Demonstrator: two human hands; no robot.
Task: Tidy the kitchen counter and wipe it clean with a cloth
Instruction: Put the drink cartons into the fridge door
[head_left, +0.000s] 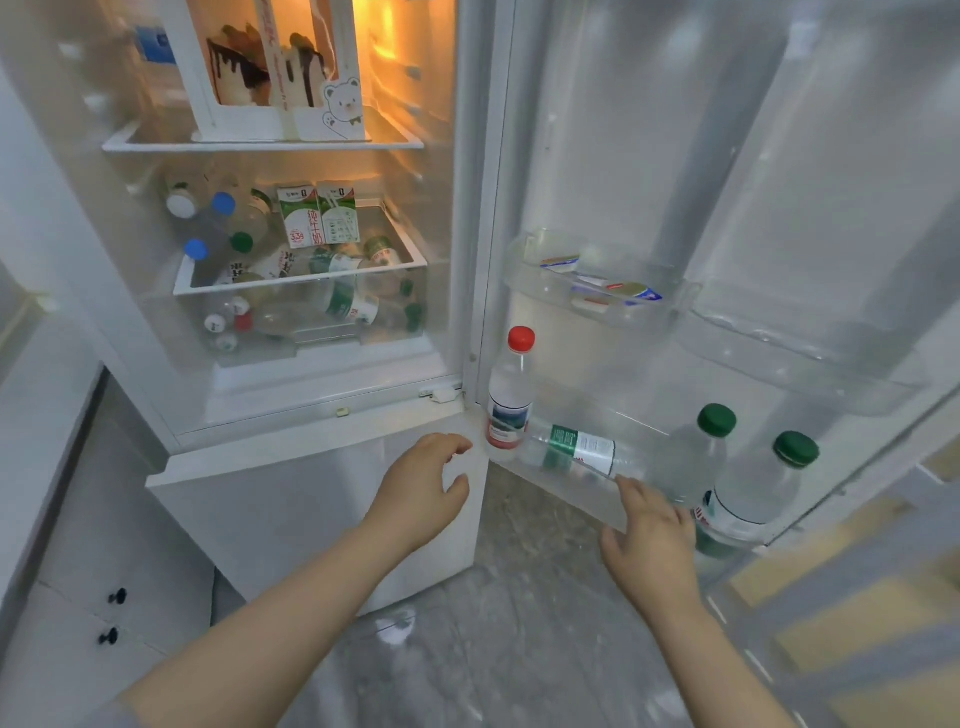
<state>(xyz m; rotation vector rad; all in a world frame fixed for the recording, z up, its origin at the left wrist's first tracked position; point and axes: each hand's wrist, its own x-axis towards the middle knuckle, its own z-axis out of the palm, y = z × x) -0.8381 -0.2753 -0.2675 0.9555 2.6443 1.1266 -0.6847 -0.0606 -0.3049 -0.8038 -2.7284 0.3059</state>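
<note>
A white fridge stands open before me. Its door (727, 156) swings out to the right. In the door's bottom bin (576, 496) a red-capped water bottle (511, 395) stands upright, a green-labelled bottle (576, 452) lies on its side, and two green-capped bottles (696, 457) (763, 488) stand at the right. My right hand (652, 540) is spread with fingertips at the lying bottle's end, holding nothing. My left hand (426, 488) hovers with loosely curled fingers in front of the lower fridge door (291, 519), empty.
Inside, a cake box (270, 67) sits on the upper shelf. Below it, a drawer (301, 280) holds several bottles and two milk cartons (317, 215). A small door bin (597, 286) holds packets. White cabinets (78, 571) stand at left; grey floor lies below.
</note>
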